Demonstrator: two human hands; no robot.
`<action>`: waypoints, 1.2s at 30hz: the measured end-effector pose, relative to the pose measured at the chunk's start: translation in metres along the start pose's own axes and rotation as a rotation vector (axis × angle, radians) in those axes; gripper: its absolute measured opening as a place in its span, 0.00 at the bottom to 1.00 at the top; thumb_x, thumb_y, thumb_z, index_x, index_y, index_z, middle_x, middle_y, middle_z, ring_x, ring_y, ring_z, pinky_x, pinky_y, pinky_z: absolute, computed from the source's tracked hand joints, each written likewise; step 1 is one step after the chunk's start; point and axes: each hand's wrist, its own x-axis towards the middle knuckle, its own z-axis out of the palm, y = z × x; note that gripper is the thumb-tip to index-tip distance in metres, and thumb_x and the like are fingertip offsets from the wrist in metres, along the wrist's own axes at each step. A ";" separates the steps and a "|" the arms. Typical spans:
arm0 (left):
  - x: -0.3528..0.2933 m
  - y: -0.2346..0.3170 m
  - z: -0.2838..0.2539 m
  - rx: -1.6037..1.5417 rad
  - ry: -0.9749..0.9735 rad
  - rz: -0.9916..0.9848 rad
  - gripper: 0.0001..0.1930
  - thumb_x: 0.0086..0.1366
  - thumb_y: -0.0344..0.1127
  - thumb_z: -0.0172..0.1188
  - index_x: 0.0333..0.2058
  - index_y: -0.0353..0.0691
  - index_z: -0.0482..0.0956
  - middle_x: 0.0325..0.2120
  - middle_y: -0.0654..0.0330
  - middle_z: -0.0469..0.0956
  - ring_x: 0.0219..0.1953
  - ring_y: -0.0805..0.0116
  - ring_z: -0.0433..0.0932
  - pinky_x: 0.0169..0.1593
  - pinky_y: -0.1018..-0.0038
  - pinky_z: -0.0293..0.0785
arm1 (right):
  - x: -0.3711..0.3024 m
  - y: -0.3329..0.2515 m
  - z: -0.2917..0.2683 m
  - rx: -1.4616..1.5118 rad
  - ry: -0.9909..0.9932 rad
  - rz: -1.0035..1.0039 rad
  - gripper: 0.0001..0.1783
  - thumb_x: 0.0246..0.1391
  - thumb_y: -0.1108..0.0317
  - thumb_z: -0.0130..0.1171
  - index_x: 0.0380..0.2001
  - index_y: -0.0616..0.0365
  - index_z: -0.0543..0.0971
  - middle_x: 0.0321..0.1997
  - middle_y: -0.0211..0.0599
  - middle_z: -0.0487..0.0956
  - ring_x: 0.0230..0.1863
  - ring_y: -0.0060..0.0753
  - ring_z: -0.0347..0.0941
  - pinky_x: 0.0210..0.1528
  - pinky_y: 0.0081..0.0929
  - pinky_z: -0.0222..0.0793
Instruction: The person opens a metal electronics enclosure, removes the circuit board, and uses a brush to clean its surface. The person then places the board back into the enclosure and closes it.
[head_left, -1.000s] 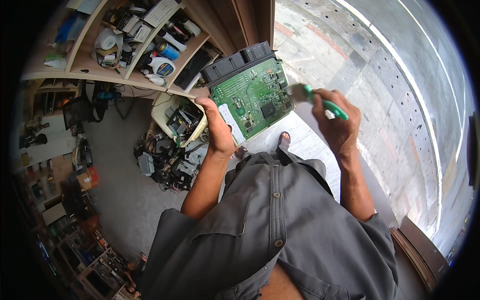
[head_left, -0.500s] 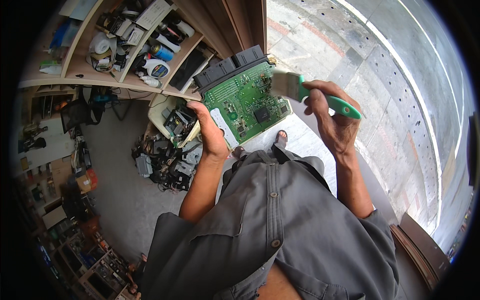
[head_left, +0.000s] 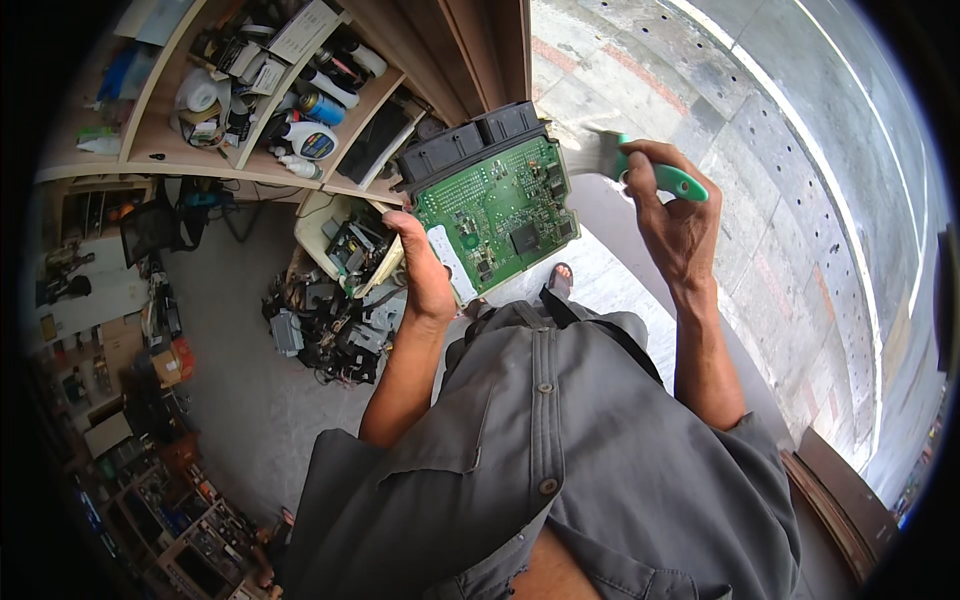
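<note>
A green circuit board [head_left: 500,215] with a black connector block [head_left: 470,143] along its far edge is held up in front of me. My left hand [head_left: 425,275] grips it by the left edge, thumb showing and the other fingers hidden beneath. A pale plate covers the board's near left corner. In my right hand [head_left: 668,215] is a flat paintbrush [head_left: 650,178] with a green handle. Its bristles, smeared by motion, are at the board's far right edge; whether they touch it I cannot tell.
Wooden shelves [head_left: 235,165] with bottles and cans stand at the far left. Below them are a pale bin [head_left: 320,235] of electronic parts and a heap of scrap parts [head_left: 330,330] on the floor. Paving [head_left: 640,90] and a road lie to the right.
The brush has swept right, from over the board's upper right part to its edge. The board has tilted and shifted slightly, its connector side nearer to me.
</note>
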 end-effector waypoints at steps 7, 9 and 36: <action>0.001 -0.004 -0.002 -0.075 -0.018 -0.041 0.46 0.69 0.74 0.33 0.67 0.38 0.62 0.63 0.61 0.66 0.62 0.62 0.66 0.67 0.65 0.60 | -0.005 -0.017 -0.001 0.382 -0.131 0.183 0.11 0.65 0.67 0.58 0.41 0.64 0.83 0.28 0.33 0.81 0.28 0.22 0.77 0.31 0.20 0.74; 0.001 -0.004 -0.002 -0.046 -0.039 -0.025 0.46 0.70 0.74 0.32 0.68 0.38 0.58 0.65 0.61 0.63 0.64 0.63 0.63 0.69 0.65 0.57 | 0.000 -0.001 -0.001 0.101 -0.081 0.146 0.10 0.64 0.69 0.59 0.40 0.65 0.83 0.29 0.34 0.82 0.28 0.21 0.77 0.29 0.20 0.74; 0.014 -0.031 -0.053 0.028 -0.054 0.111 0.43 0.75 0.66 0.33 0.73 0.37 0.39 0.73 0.60 0.41 0.73 0.68 0.42 0.74 0.68 0.37 | -0.027 -0.015 -0.003 0.174 -0.836 -0.225 0.15 0.60 0.60 0.63 0.39 0.61 0.83 0.32 0.42 0.82 0.35 0.44 0.80 0.39 0.38 0.74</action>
